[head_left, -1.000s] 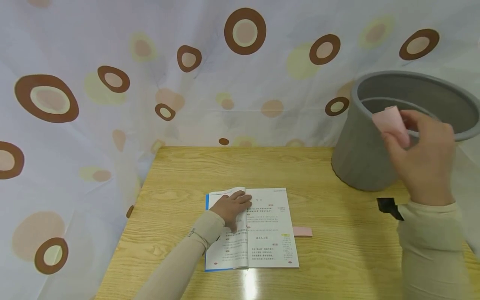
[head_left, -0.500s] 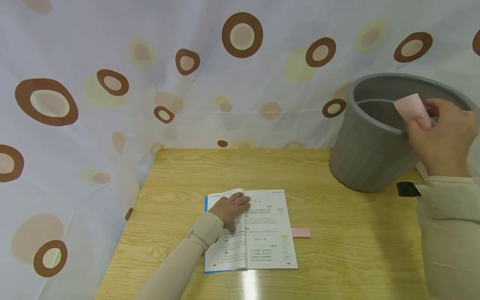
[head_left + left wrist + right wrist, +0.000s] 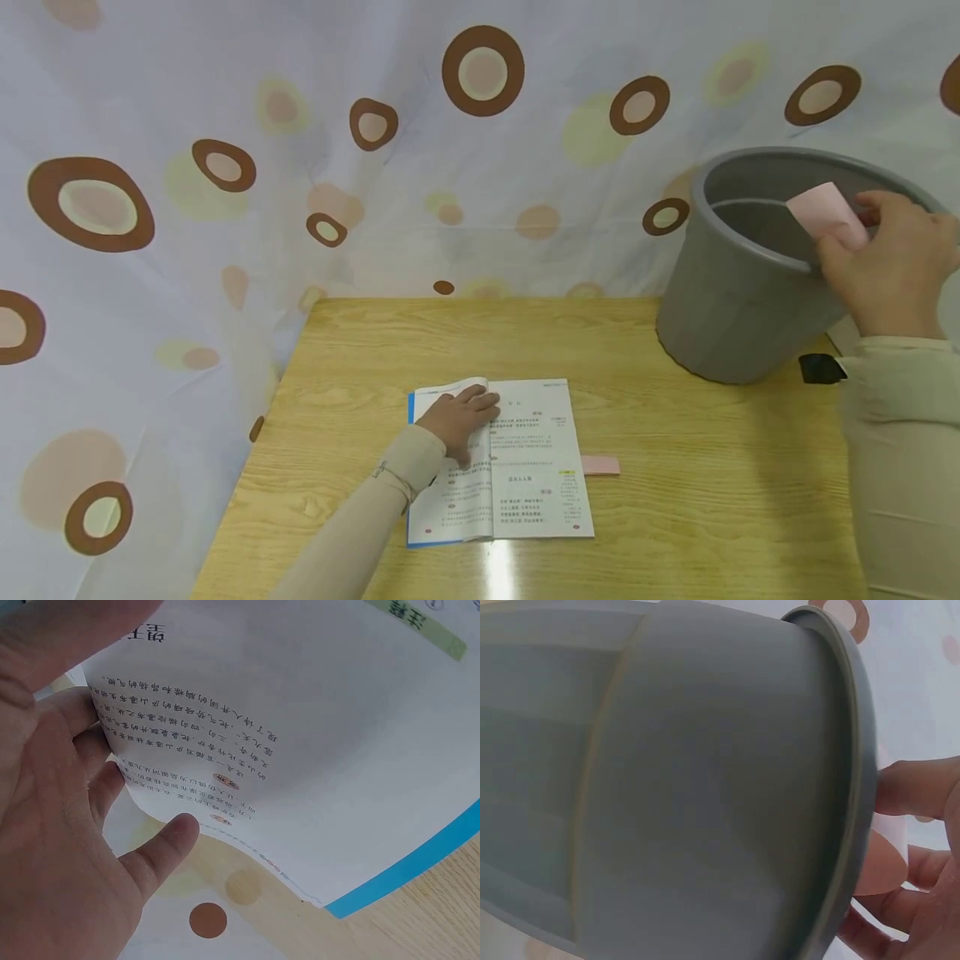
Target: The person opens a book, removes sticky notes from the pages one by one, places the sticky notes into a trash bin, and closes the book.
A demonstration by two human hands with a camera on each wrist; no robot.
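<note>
An open book (image 3: 540, 467) with printed pages and a blue cover edge lies on the table. My left hand (image 3: 459, 421) rests on it near the fold, fingers spread over the left page. The left wrist view shows that page (image 3: 330, 750) curving up beside the fingers. At the right, my right hand (image 3: 896, 267) pinches a small pink slip of paper (image 3: 821, 210) over the mouth of a grey bin (image 3: 738, 308). In the right wrist view the bin's side hides much of the fingers and slip. Another pink slip (image 3: 602, 465) sticks out from the book's right edge.
The wood-grain table (image 3: 420, 333) carries the book and the bin, which stands at the back right. A white curtain (image 3: 405, 192) with brown and pastel rings hangs behind and along the left side. A black wrist device (image 3: 821, 368) shows at the right sleeve.
My right hand has moved right and slightly up with the pink slip, from the bin's near rim to over its mouth. The left hand has stayed on the book.
</note>
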